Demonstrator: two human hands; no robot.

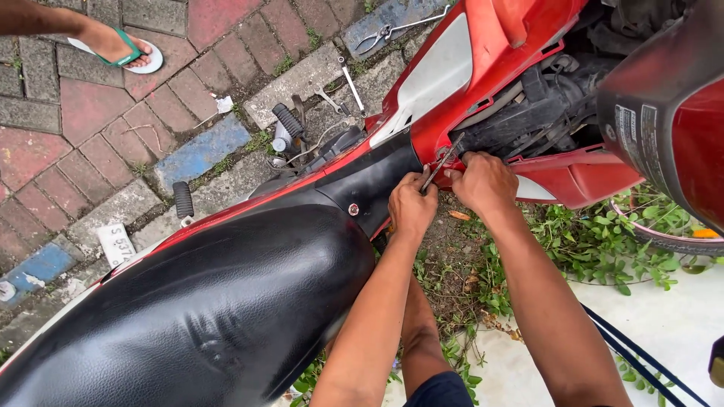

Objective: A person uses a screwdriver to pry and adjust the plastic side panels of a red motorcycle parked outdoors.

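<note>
Seat: the black motorbike seat (204, 301) fills the lower left, closest to the lens, its rear end cut off by the frame edge.
Left hand: the left hand (412, 205) is knuckles up, fingers curled around the lower end of a thin metal tool (441, 163), forearm reaching up from below.
Tool: it slants up to the right, its tip at the edge of the red side panel (483, 68); the tip itself is hard to make out.
Right hand: the right hand (483, 181) is clenched just beside the left, thumb against the tool; whether its fingers grip anything is hidden.
Paving: wrenches (343, 87) and pliers (385, 32) lie on the bricks; another person's sandalled foot (121, 47) stands at the top left.
</note>
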